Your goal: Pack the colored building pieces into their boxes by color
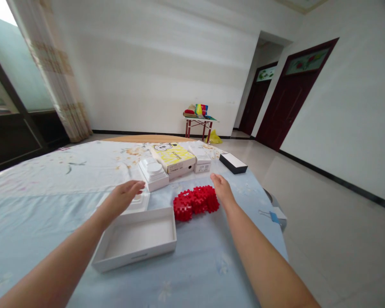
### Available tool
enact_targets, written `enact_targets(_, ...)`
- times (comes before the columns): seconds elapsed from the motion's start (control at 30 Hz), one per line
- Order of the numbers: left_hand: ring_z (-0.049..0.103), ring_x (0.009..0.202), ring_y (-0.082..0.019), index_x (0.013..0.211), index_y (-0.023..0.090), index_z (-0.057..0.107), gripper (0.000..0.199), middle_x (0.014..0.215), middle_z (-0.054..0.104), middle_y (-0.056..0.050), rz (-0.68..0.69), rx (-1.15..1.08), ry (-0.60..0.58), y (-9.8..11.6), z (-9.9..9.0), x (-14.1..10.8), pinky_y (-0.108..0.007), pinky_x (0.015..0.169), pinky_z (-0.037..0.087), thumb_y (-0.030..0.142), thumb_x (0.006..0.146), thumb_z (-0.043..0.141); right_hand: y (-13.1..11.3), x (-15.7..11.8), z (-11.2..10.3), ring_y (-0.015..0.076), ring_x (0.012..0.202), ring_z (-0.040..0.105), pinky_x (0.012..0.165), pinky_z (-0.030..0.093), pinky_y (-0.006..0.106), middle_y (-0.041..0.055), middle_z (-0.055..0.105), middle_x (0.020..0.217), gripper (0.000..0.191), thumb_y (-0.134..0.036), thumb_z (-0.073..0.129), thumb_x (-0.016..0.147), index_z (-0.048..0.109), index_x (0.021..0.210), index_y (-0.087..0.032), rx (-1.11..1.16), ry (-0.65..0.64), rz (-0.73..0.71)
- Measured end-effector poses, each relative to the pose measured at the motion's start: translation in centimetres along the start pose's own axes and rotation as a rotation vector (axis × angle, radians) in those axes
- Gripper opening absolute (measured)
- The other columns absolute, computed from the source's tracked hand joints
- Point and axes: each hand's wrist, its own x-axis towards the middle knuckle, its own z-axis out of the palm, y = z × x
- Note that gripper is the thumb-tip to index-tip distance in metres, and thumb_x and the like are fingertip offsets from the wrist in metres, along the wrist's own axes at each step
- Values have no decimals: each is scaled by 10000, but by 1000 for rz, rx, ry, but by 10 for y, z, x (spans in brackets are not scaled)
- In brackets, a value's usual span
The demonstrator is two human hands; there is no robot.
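Note:
My left hand [122,199] is above a white moulded tray insert [143,203], fingers stretched forward and holding nothing. Below it lies an open white box [137,235], its inside bare. My right hand [222,189] is held just right of a pile of red interlocking plastic pieces [195,201], with its fingers extended and nothing seen in them. The red pieces rest on the tablecloth between my two hands. Beyond my left hand sits another white box [154,174] with a moulded, round-shaped top.
A yellow and white cartoon box [173,157], a white box [200,159] and a black-sided white box [233,163] stand farther back. A blue clip [273,217] is at the right edge of the cloth-covered table [192,273]. A small table [200,119] stands by the wall.

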Motion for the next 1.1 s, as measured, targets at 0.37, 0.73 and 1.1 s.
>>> enact_targets(0.37, 510, 1111, -223, 838, 368, 685, 333, 1043, 662, 109, -52, 46, 2, -68, -28, -51, -361, 1006, 314, 593, 722, 469, 22, -12, 7, 191, 853, 622, 788, 454, 284, 68, 691, 891, 471, -544, 461, 739, 670, 874, -144, 218, -131, 218)
enact_targets(0.73, 601, 948, -247, 730, 411, 665, 337, 896, 694, 160, -112, 24, 37, -67, -26, -60, -371, 879, 432, 676, 639, 478, 25, 3, -3, 175, 891, 620, 773, 465, 281, 89, 679, 954, 437, -479, 403, 788, 648, 923, -144, 96, -19, 150)
enact_targets(1.1, 625, 781, -214, 779, 336, 659, 364, 794, 706, 109, -214, -70, 28, -74, -19, -62, -280, 644, 492, 636, 679, 479, 10, 42, -12, 193, 959, 576, 867, 413, 323, 87, 648, 999, 309, -349, 532, 726, 621, 946, -151, -98, -15, -31)
